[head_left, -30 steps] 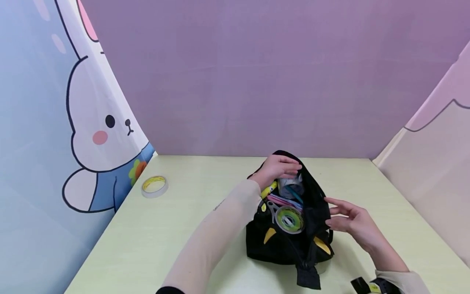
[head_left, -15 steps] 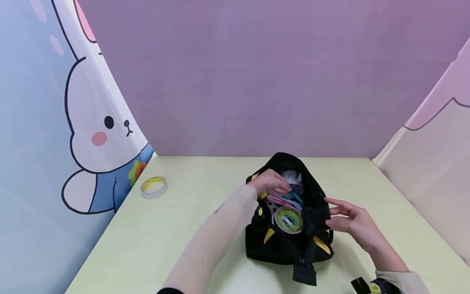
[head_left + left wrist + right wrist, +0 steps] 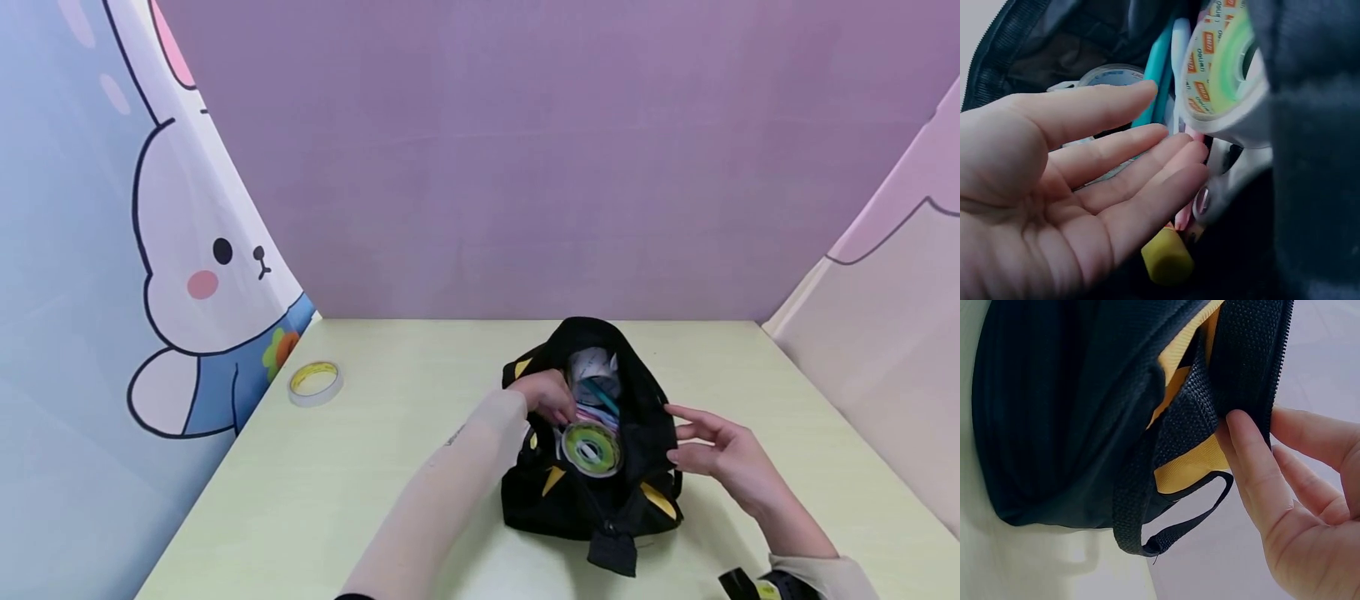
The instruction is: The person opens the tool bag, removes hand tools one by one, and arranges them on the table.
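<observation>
An unzipped black bag point(image 3: 540, 512) with yellow patches stands on the table. My left hand point(image 3: 549, 396) reaches into it, and in the left wrist view its fingers are extended with nothing between them and the thumb. Its fingertips are right by a tape roll with a green core point(image 3: 1232, 62), a teal pen point(image 3: 1159, 56), pink and pale pens, and a yellow cylindrical object point(image 3: 1167, 256). A larger tape roll point(image 3: 592, 367) lies toward the bag's back. At the bag's right side, my right hand point(image 3: 723, 454) pinches the zippered edge point(image 3: 1263, 375) of the opening.
A white tape roll with a yellow inner ring point(image 3: 315, 385) lies on the pale table point(image 3: 360, 467) at the left. Purple fabric point(image 3: 480, 167) rises behind the table, with a rabbit-print sheet point(image 3: 187, 250) along the left side.
My left hand has come down from the back of the bag's opening, nearer to me and deeper among the pens. The bag's back rim has sunk slightly. The right hand stays in place.
</observation>
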A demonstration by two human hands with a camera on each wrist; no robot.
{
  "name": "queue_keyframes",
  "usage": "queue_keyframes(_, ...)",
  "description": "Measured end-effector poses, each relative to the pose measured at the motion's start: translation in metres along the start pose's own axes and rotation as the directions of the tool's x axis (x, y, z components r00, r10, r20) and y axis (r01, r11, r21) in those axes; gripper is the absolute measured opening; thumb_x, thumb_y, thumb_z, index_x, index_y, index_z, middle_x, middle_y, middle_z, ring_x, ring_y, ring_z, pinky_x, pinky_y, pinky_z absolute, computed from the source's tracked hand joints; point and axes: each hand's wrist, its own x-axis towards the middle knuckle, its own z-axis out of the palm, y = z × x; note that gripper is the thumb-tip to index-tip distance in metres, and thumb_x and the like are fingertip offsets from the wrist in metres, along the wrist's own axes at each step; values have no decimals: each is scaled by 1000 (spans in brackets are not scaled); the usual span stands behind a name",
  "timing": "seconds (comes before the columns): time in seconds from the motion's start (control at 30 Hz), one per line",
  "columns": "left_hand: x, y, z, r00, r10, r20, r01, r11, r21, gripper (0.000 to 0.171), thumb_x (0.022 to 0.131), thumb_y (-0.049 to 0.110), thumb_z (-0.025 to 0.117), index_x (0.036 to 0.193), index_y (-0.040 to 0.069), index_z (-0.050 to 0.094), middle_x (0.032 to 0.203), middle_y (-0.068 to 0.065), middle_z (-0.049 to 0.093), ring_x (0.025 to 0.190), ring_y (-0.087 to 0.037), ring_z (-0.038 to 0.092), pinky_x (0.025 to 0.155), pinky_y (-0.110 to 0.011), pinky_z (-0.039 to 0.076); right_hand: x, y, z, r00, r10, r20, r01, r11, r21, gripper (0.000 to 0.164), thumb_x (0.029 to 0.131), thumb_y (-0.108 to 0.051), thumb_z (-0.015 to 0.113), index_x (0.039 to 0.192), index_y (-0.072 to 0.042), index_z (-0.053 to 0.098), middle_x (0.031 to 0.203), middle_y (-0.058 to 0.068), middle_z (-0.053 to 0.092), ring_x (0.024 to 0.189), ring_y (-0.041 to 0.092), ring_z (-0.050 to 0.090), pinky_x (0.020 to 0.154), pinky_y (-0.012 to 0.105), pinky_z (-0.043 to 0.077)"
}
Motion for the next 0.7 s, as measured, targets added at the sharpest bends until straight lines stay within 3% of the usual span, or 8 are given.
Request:
queue_keyframes(0.13,5,-6,2,1000,-25,17,25,999,-21,12,82,-14,67,72,-7,67,60,-6,61,52,-12,55,51,-21,50,0,1,0,1000,-1,0,1,1000,2,58,88,13,64,126,-30,68,97,-2,64,80,9,70,69,28,60)
queue_keyframes(0.27,11,-12,5,998,-51,39,53,998,-37,24,82,-16,66,64,0,63,57,-5,57,50,-11,52,48,-20,48,0,1,0,1000,-1,-1,1,1000,6,58,88,14,64,127,-30,68,97,-2,65,80,9,70,69,27,60)
queue_keyframes(0.53,16,-17,8,1000,-22,19,21,1000,9,18,78,-17,71,69,-2,66,59,-4,58,52,-12,55,53,-25,55,1,1,0,1000,1,-2,-1,1000,4,59,87,14,65,126,-30,68,97,-2,65,81,9,70,69,27,60)
queue_keyframes(0.7,13,-17,9,1000,-5,15,5,1000,0,17,77,-19,69,71,-3,66,59,-2,58,50,-11,54,50,-22,52,0,1,0,1000,4,-3,-4,1000,3,59,87,14,65,126,-30,69,96,-2,65,80,9,70,69,27,60)
